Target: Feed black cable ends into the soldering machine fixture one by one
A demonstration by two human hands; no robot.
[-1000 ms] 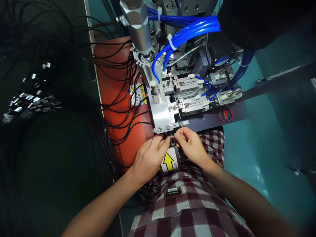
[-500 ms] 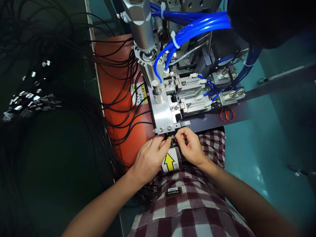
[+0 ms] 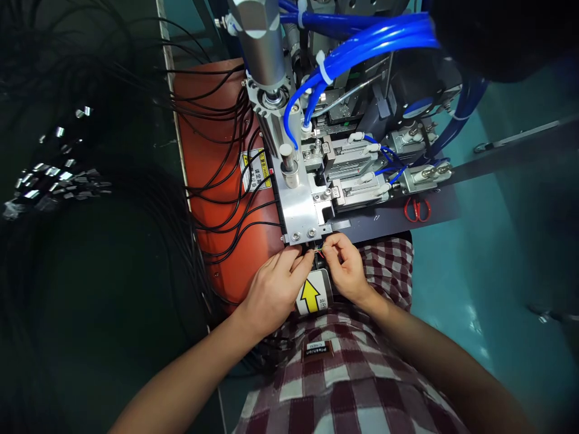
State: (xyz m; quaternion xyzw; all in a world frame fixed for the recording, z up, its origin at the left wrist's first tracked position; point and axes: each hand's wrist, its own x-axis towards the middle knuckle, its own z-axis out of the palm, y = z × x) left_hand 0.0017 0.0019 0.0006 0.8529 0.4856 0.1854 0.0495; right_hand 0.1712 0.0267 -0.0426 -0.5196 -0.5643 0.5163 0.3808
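Tiny red and green wire strands (image 3: 319, 252) sit right between the two hands, tucked just under the front edge of the machine's metal plate (image 3: 302, 212). The right hand (image 3: 346, 266) has thumb and forefinger pinched shut on those strands, the other fingers curled in. The left hand (image 3: 271, 288) meets it from the other side, fingertips closed on the black cable end (image 3: 311, 255) that the strands come out of; how much sheath it grips is too small to tell.

Just below the fingertips, between the wrists, a white label with a yellow arrow (image 3: 311, 295) points up at the pinch. Beyond the hands, the plate carries a steel pneumatic cylinder (image 3: 261, 42) and looping blue air hoses (image 3: 362, 48).

Beyond the left hand, black cables (image 3: 226, 181) drape across an orange panel (image 3: 203, 150) bearing a yellow warning sticker (image 3: 257, 170). Far out past the left hand, metal connector tips (image 3: 49, 181) glint in the dark. Beyond the right hand, red-handled scissors (image 3: 417, 208) lie on the dark shelf. A checked shirt (image 3: 344, 374) fills the near edge.
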